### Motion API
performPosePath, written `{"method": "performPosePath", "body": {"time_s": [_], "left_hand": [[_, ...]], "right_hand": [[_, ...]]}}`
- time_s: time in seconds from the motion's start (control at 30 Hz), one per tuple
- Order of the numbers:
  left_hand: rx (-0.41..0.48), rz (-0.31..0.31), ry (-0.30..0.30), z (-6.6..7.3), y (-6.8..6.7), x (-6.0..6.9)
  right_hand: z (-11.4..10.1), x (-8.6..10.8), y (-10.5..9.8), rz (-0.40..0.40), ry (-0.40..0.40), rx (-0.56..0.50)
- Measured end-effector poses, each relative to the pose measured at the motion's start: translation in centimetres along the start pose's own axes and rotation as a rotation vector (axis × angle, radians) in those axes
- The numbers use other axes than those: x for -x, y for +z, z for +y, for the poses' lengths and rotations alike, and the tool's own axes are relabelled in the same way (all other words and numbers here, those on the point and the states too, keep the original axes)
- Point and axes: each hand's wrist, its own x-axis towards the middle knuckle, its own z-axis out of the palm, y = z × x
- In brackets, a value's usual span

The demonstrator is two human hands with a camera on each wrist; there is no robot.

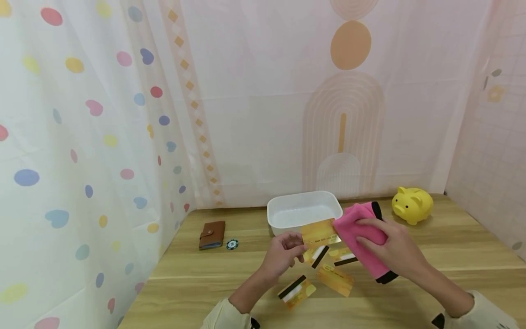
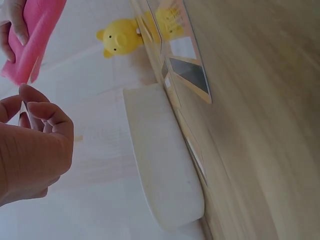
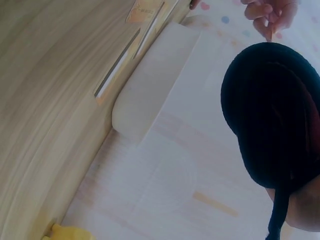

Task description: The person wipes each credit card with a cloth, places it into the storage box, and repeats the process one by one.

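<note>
My left hand [image 1: 283,255] pinches a gold bank card [image 1: 318,230] by its left end, held up above the table. In my right hand [image 1: 396,249] is a folded pink cloth [image 1: 348,225] with black edging, and it touches the card's right end. The right wrist view shows mostly the cloth's dark rolled edge [image 3: 260,110], which hides most of that hand. Below the hands, several more gold cards lie scattered, among them a striped card [image 1: 297,292] and a plain gold one [image 1: 337,279]. From the left wrist, the card is seen almost edge-on.
Behind the cards stands a white plastic tub [image 2: 165,155] near the curtain. A yellow piggy bank [image 1: 412,205] sits at the back right. On the left lie a brown card wallet [image 1: 212,234] and a round poker chip [image 1: 232,244]. Patterned curtains surround the wooden table [image 1: 185,292].
</note>
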Motion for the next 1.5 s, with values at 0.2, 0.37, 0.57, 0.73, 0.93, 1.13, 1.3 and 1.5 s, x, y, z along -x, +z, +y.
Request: {"method": "performPosePath", "body": {"time_s": [0.2,0.37,0.57,0.73,0.93,1.13,1.3,1.5], "left_hand": [[0.060,0.073,-0.072,0.1,-0.6,-0.6],[0.066,0.111,-0.122,-0.3,-1.5,-1.3],[0.078,0.206,-0.159,-1.0,-2.7,-2.4],[0.070,0.290,-0.176,-1.2,-3.4,-3.1],[0.075,0.318,-0.194,-1.7,-4.1,-3.8],[0.071,0.314,-0.191,-2.0,-4.6,-4.1],[0.063,0.325,-0.200,-2.1,-4.8,-4.4],[0.059,0.355,-0.203,-2.4,-5.2,-5.1]], "right_hand": [[-0.2,0.2,-0.4,0.011,-0.001,-0.019],[-0.3,0.5,-0.6,0.007,0.011,-0.029],[-0.2,0.7,-0.7,0.009,0.011,-0.038],[-0.2,0.6,-0.6,0.017,-0.004,-0.032],[-0.3,0.6,-0.4,0.015,-0.016,-0.025],[-0.4,0.6,-0.2,0.003,-0.019,-0.025],[-0.5,0.6,-0.2,-0.009,-0.014,-0.044],[-0.5,0.4,-0.1,-0.004,-0.030,-0.050]]}}
